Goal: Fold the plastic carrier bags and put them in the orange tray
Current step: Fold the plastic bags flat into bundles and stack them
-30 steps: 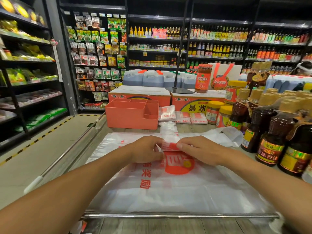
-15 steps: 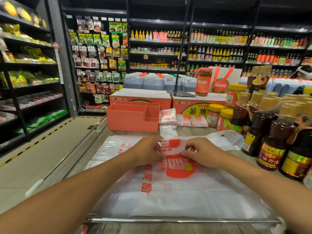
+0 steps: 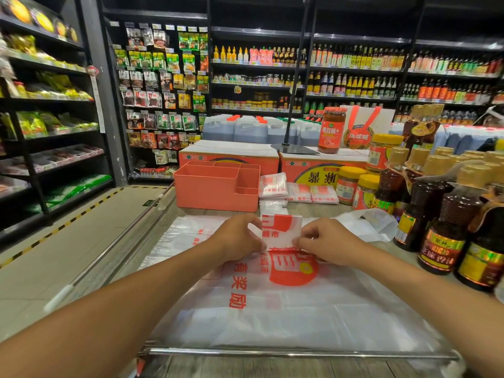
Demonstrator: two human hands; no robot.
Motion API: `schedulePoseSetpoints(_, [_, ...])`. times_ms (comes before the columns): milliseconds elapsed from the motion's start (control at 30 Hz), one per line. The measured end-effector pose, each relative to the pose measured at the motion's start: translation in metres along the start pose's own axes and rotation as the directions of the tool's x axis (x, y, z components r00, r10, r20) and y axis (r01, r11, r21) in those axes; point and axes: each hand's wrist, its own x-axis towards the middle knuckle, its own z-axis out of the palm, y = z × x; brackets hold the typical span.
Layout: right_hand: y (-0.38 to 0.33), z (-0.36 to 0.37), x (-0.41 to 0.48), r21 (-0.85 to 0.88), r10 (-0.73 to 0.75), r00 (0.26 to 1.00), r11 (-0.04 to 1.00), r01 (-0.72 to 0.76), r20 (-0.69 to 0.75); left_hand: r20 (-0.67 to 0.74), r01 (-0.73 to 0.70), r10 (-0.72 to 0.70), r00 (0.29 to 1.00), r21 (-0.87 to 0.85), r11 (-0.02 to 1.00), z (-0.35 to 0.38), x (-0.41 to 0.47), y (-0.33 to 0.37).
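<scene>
A small folded white carrier bag with red print stands up between my hands. My left hand pinches its left edge and my right hand pinches its right edge. Under them a stack of flat white carrier bags with a red logo covers the table. The orange tray with compartments stands beyond my left hand, its visible compartments holding nothing. Folded bags lie in a pile right of the tray, and more folded bags lie flat beside them.
Dark sauce bottles with gold caps crowd the right side. Yellow-lidded jars and orange cartons stand behind the tray. A metal rail runs along the near table edge. Stocked shop shelves fill the left and back.
The folded bag has been raised from lying low on the stack to standing upright between both hands, and more of its red print shows.
</scene>
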Motion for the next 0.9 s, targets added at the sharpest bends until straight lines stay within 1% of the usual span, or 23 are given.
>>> schedulePoseSetpoints(133, [-0.003, 0.003, -0.001, 0.026, 0.031, 0.999, 0.999, -0.030, -0.012, -0.001, 0.047, -0.047, 0.999, 0.011, 0.999, 0.001, 0.002, 0.001])
schedulePoseSetpoints(300, [-0.012, 0.008, -0.001, -0.026, 0.104, 0.993, 0.994, -0.106, -0.050, 0.003, 0.069, -0.069, 0.998, 0.047, 0.997, 0.001, 0.001, 0.006])
schedulePoseSetpoints(433, [-0.016, 0.004, -0.004, 0.073, 0.189, 0.982, 0.979, -0.188, -0.007, 0.012, 0.067, -0.068, 0.998, 0.070, 0.995, 0.001, 0.001, 0.006])
schedulePoseSetpoints(500, [-0.017, 0.004, -0.004, 0.096, 0.212, 0.977, 0.973, -0.212, 0.012, -0.005, 0.062, -0.062, 0.998, 0.079, 0.995, 0.002, 0.001, 0.006])
schedulePoseSetpoints(633, [-0.016, 0.004, -0.001, 0.184, 0.248, 0.969, 0.953, -0.241, -0.015, -0.008, 0.037, -0.037, 0.999, 0.053, 0.998, 0.005, 0.002, 0.004])
schedulePoseSetpoints(700, [-0.014, 0.004, 0.000, 0.215, 0.263, 0.965, 0.944, -0.251, -0.027, -0.009, 0.017, -0.017, 1.000, 0.069, 0.997, 0.006, 0.002, 0.005])
schedulePoseSetpoints(767, [-0.011, 0.004, 0.002, 0.218, 0.262, 0.965, 0.943, -0.249, -0.028, -0.024, 0.003, -0.001, 1.000, 0.095, 0.995, 0.007, 0.001, 0.007])
schedulePoseSetpoints(900, [-0.010, 0.007, 0.002, 0.109, 0.245, 0.969, 0.964, -0.243, -0.010, -0.035, -0.038, 0.043, 0.998, 0.134, 0.990, 0.009, -0.001, 0.009])
